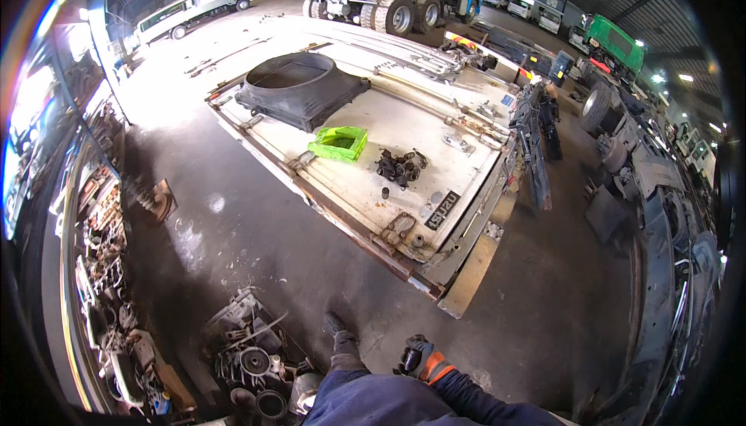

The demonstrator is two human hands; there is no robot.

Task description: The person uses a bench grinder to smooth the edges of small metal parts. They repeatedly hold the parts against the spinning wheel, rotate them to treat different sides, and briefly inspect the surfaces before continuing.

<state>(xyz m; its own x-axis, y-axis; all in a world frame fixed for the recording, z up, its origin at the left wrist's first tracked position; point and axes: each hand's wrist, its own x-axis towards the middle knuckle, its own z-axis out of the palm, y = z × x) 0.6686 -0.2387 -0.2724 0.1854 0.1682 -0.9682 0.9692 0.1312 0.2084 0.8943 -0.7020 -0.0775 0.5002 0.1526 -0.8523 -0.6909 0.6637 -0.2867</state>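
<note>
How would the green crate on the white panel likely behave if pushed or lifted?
The green crate looks like thin-walled plastic, so probably light for its size and fairly stiff. Sitting flat, with a low, wide shape, it would likely slide across the white panel rather than tip or roll.

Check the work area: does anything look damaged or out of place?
The large white rectangular panel shows rust-like brown along its near edge, suggesting wear. On it, one small dark cylindrical piece sits apart from the jumbled dark metal parts, as if strayed.
</note>
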